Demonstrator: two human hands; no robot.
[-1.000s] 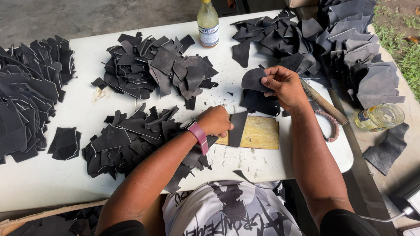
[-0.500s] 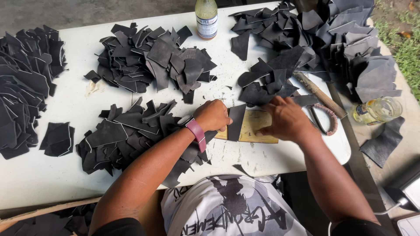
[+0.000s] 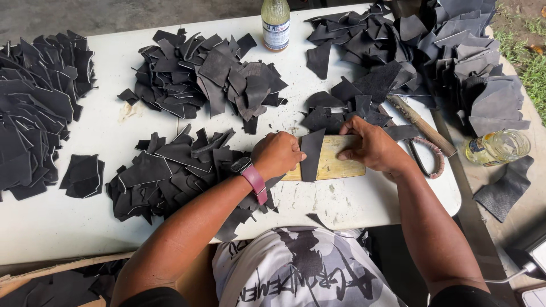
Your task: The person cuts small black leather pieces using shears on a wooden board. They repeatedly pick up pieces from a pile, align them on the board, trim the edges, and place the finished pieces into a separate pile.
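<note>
- A white table [image 3: 114, 131] stands outside, with gray ground behind it and green grass off to the right side.
- The left hand [image 3: 277, 154] is curled up and presses down on the left edge of a dark leather piece [image 3: 312, 154].
- There is a pink watch strap [image 3: 254, 183] on the left wrist.
- The right hand [image 3: 369, 149] lies bent, with its fingers pointing at the left hand. Its fingertips sit on the wooden board [image 3: 333, 165], just to the right of the leather piece.
- I cannot tell if the right hand pinches anything.
- The leather piece lies across the wooden board, right between the two hands. It is wide at the top and thin at the bottom.
- Just to the left of the left hand, and under that arm, is a pile of dark scraps [image 3: 165, 173].
- Up past the left hand is another pile [image 3: 205, 77]. Far to the left is a big heap [image 3: 40, 108], with a small stack [image 3: 84, 175] near it.
- Up past the right hand lie more dark pieces [image 3: 352, 108], and a bigger heap [image 3: 455, 51] lies farther to the right.
- A bottle [image 3: 276, 24] stands at the far edge of the table.
- Just to the right of the right hand are scissors [image 3: 424, 156] with wrapped handles and a wooden stick [image 3: 420, 125].
- A glass jar [image 3: 497, 148] lies farther to the right, off the table.
</note>
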